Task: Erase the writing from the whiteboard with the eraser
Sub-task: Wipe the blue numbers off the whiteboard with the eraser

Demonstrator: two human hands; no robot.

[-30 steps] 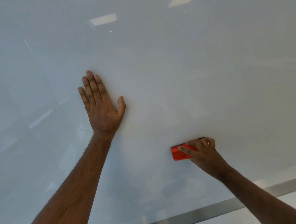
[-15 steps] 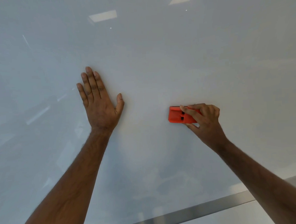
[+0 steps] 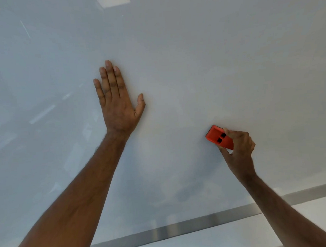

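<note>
Eraser [image 3: 218, 137], orange, flat against the whiteboard [image 3: 193, 57], sitting about 4 o'clock of frame centre. Long axis tilted, running roughly 10-to-4 o'clock; the free end points up-left.

My right hand [image 3: 238, 148] has it: fingers curled over the lower-right end, thumb underneath, so a firm grasp. Hand lies at 4 o'clock of the eraser, forearm coming in from the bottom-right corner.

My left hand [image 3: 118, 102] is released, palm flat on the board, fingers straight and pointing to 12, thumb splayed toward 2. It holds nothing, looks like a brace. Eraser is at about 4 o'clock from it, well apart; right hand is obviously the nearer one.

No legible writing that I can see, only faint grey smudging below the eraser, toward 7 o'clock, above the metal bottom rail [image 3: 180, 228]. My read: mostly done, and a next stroke would sweep down-left across that haze, broadside to the long axis for widest coverage.
</note>
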